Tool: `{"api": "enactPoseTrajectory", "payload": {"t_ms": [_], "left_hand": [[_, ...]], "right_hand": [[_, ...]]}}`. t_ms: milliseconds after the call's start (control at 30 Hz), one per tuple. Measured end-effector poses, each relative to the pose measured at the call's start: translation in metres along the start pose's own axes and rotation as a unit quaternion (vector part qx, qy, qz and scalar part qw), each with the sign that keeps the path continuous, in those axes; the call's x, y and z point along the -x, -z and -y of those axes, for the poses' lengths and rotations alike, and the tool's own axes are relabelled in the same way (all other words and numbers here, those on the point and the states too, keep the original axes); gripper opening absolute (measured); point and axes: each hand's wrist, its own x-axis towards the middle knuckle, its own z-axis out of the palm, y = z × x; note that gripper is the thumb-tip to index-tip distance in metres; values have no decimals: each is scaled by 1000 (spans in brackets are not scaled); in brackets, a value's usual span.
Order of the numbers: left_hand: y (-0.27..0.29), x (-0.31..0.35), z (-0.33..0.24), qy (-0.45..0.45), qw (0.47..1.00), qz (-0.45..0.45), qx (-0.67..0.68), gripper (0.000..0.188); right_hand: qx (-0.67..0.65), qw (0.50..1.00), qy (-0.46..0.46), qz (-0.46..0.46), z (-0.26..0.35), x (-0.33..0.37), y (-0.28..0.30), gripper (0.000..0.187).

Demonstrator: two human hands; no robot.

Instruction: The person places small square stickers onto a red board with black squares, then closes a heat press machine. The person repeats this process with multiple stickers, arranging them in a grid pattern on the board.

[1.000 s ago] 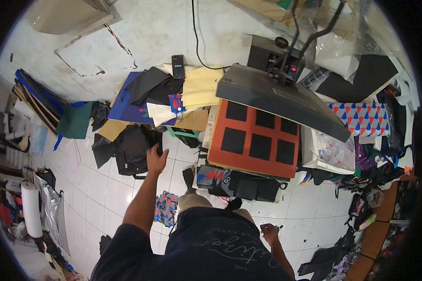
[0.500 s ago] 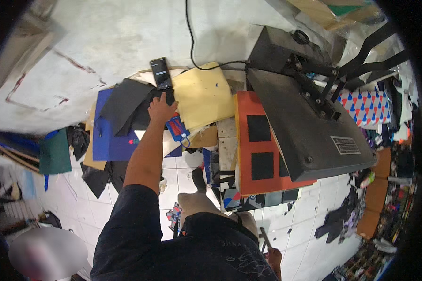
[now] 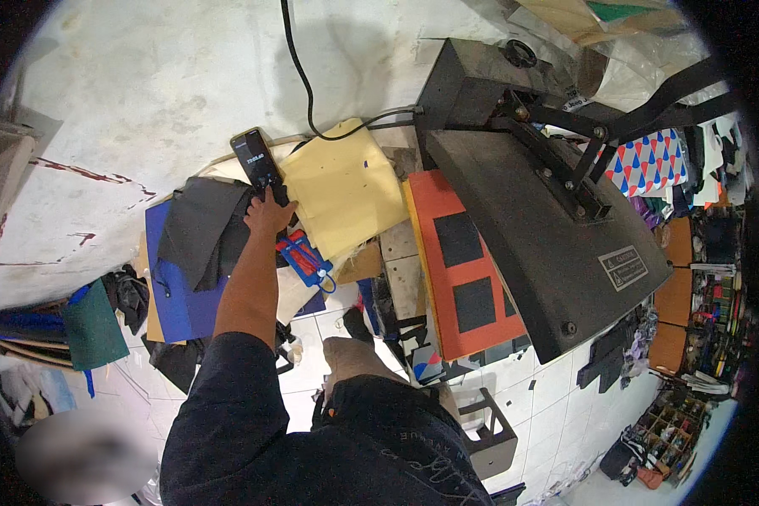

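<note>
My left hand [image 3: 267, 214] reaches out over the workbench with fingers apart. Its fingertips are at the lower end of a phone [image 3: 251, 154], which leans near the wall with its dark screen lit. Whether they touch the phone I cannot tell. Under and beside the hand lie black sheets [image 3: 202, 223], a yellow sheet [image 3: 346, 185] and a blue-and-red pouch-like item [image 3: 308, 260] with a blue loop. My right hand is out of sight.
To the right stands a heat press [image 3: 548, 244], its dark upper plate raised at a slant. Below it, an orange board [image 3: 443, 282] carries black squares. A black cable [image 3: 305, 93] hangs along the wall. A dark metal frame [image 3: 489, 438] stands on the tiled floor.
The view has shifted. My left hand stays by the phone, whose screen now looks brighter. My right hand, earlier low at the right with a thin strip-like thing, has left the view.
</note>
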Motion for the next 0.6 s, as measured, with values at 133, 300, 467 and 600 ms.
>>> {"api": "enactPoseTrajectory", "payload": {"t_ms": [133,300,467,600], "left_hand": [[-1,2,-2,-10,1000,7,-6,93],[-1,8,5,-8,1000,6,13,93],[-6,32,20,-42,994,-72,68,79],[-8,52,36,-108,968,-210,87,64]], "right_hand": [[1,1000,8,-6,19,-3,2,23],[19,1000,22,-4,31,-4,7,23],[36,998,46,-8,25,-10,20,22],[51,995,75,-28,8,-23,56,22]]}}
